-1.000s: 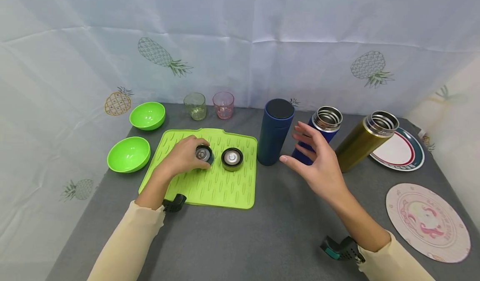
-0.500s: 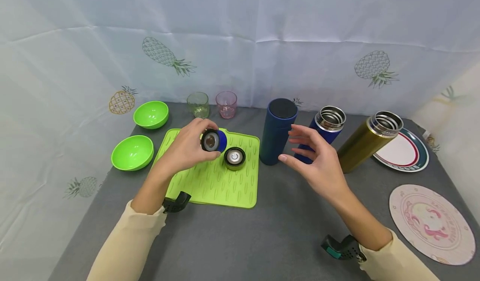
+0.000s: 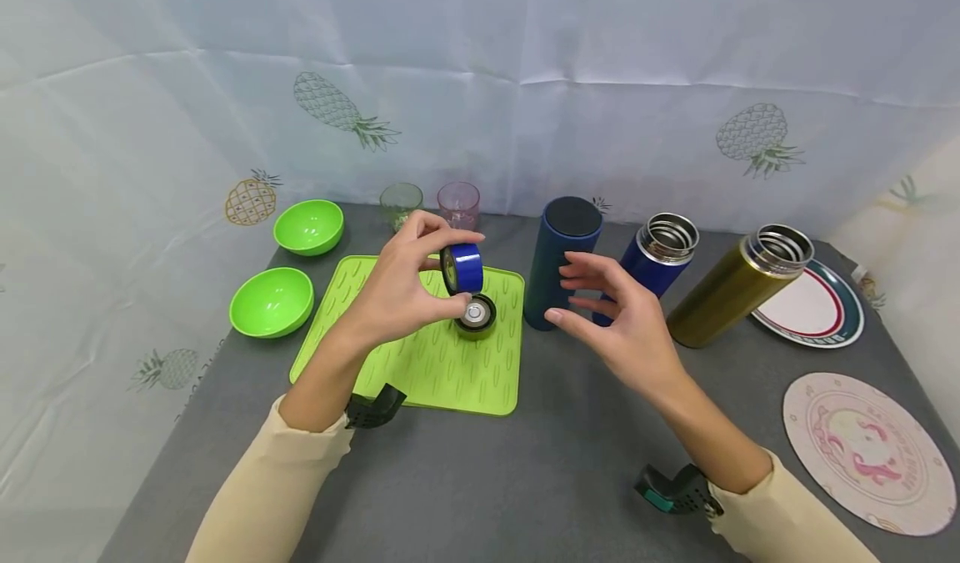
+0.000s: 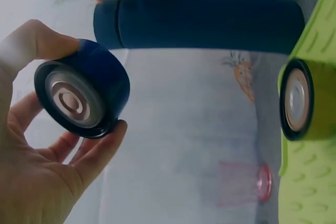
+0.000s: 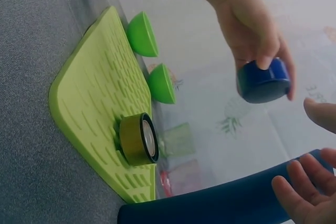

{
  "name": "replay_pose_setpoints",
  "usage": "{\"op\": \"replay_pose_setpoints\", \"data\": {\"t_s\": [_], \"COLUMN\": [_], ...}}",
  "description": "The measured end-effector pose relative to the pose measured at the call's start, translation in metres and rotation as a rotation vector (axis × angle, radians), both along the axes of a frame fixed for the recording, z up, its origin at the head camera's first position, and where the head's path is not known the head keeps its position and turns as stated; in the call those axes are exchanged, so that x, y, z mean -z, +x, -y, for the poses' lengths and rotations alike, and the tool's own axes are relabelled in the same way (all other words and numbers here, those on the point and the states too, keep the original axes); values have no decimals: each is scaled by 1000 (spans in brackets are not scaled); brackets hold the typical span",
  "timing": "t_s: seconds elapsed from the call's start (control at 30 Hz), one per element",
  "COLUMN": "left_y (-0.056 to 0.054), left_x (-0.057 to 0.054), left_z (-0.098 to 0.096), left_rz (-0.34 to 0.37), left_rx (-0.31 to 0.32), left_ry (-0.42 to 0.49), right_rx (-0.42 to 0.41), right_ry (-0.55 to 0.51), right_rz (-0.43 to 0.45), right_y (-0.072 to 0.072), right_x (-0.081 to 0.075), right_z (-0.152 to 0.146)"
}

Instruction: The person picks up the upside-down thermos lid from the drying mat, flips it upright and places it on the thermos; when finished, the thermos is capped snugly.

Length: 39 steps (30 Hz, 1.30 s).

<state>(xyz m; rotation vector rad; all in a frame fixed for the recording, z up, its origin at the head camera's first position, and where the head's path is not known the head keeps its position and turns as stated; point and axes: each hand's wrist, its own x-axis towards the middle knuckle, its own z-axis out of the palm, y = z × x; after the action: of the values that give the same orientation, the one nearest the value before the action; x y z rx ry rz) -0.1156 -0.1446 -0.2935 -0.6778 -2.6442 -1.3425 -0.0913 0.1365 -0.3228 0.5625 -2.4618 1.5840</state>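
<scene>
My left hand (image 3: 405, 284) pinches a blue bottle lid (image 3: 467, 268) between thumb and fingers, held tilted in the air above the green drying mat (image 3: 420, 379). In the left wrist view the underside of the lid (image 4: 84, 90) shows a black rim. Upside down on the mat lies an olive lid (image 3: 477, 323). With its fingers spread and nothing in them, my right hand (image 3: 626, 321) hovers in front of the capped dark blue bottle (image 3: 558, 254) and the blue bottle (image 3: 652, 267), whose steel mouth is uncovered. Right of these stands an uncovered olive bottle (image 3: 720, 296).
Two green bowls (image 3: 272, 317) sit left of the mat. Behind it are a green glass (image 3: 399, 199) and a pink glass (image 3: 459, 200), partly behind my left hand. At the right lie a rimmed plate (image 3: 832, 304) and a round pink mat (image 3: 866, 454).
My left hand has lifted the blue lid off the mat, carried it right and turned it onto its side. My right hand has shifted slightly left, still holding nothing.
</scene>
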Motion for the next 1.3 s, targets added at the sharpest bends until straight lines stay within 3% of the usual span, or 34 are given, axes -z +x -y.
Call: {"op": "replay_pose_setpoints", "data": {"t_s": [0.3,0.53,0.67,0.9,1.3], "left_y": [4,8,10,10,7], "left_x": [-5,-9,-8,-6,-3], "left_z": [-19,-29,-34,-42,-54], "left_rz": [-44,-108,-102,-70,-99], "left_rx": [89,135,171,194,197], "left_ry": [172,271,342,388,369], "right_rx": [-34,-110,-145,-156,-147], "right_ry": [5,-79,-123,-169,-179], "right_rz": [5,36,51,53,30], "right_y": [-4,-8,-10,-9,-5], "right_x": [-1,-5,-8,-12,-16], "right_z": [3,2,2,0,-5]}}
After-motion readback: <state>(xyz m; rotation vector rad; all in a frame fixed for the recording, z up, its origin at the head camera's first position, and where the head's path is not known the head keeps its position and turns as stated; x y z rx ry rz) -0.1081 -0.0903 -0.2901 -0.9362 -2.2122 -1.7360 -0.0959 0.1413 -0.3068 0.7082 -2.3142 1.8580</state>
